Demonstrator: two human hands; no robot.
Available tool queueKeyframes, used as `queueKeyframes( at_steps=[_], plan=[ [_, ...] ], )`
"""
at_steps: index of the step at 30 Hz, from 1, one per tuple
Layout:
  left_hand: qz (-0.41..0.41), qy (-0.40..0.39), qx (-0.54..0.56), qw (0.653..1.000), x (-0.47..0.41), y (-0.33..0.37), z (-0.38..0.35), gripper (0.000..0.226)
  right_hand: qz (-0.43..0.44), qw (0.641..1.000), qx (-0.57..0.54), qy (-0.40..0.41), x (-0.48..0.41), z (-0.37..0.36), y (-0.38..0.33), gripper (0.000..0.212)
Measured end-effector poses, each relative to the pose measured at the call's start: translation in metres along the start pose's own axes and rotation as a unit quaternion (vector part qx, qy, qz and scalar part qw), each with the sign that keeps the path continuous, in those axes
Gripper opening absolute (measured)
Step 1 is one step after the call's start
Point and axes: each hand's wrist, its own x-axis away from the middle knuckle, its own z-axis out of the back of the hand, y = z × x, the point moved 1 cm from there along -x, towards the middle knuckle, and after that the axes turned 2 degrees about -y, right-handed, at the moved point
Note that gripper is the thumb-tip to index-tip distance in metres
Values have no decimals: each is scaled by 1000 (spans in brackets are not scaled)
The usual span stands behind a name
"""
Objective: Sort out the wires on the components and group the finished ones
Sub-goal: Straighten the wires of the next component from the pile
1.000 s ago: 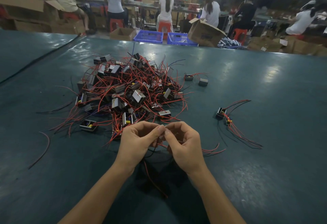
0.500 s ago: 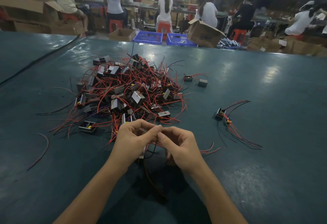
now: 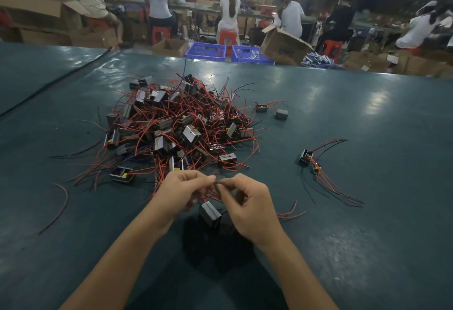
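Component, small metal-clad block, likely light yet rigid, hanging close over the bench beneath left hand and right hand, both pinching its thin, floppy red wires; best steadied by the hard body, never yanked by snag-prone leads.

A small grey metal-cased block component sits tilted at near centre. Its thin red wires run up to where the left hand and right hand pinch them, and more red ends trail toward three o'clock. At twelve o'clock from it lies a tangled heap of like blocks with red and black leads. At two o'clock, well apart, two blocks lie together, leads trailing toward five o'clock. Two stray blocks lie near the heap's two o'clock edge.
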Motion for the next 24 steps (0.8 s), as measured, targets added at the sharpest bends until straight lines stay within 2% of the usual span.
queueKeyframes(
  at_steps=[3, 5, 7, 9, 11, 12, 14, 16, 19, 21, 24],
  plan=[
    [125, -28, 117, 985, 2, 1, -1, 30, 69, 995, 76, 20, 1, 1, 0, 10],
    [137, -45, 122, 982, 2, 0, 0, 29, 65, 995, 64, 25, 1, 0, -2, 9],
    [78, -22, 66, 994, 1, -1, -2, 34, 13, 1000, 2, 18, 1, -2, -3, 9],
    [-54, 30, -30, 998, -1, -2, -3, 30, -57, 995, -83, 6, 0, -3, -3, 11],
    [-189, 67, -111, 973, 0, -3, -2, 12, -100, 982, -162, 1, -1, -2, -3, 14],
    [-234, 66, -137, 960, 0, -4, -1, 12, -111, 975, -193, 1, -2, -1, -3, 15],
    [-299, 51, -171, 937, 1, -5, 0, 17, -122, 964, -236, -3, -4, 1, -4, 16],
    [-361, 44, -190, 912, 2, -4, -1, 13, -122, 959, -257, -16, -4, 3, -6, 20],
    [-418, 48, -237, 876, 0, -6, 1, 10, -134, 952, -275, -28, -3, 4, -7, 28],
    [-428, 51, -270, 861, 1, -8, 3, 11, -140, 947, -288, -34, -3, 5, -9, 25],
    [-409, 51, -298, 861, 1, -8, 3, 11, -123, 953, -272, -46, -4, 6, -9, 21]
  ],
)
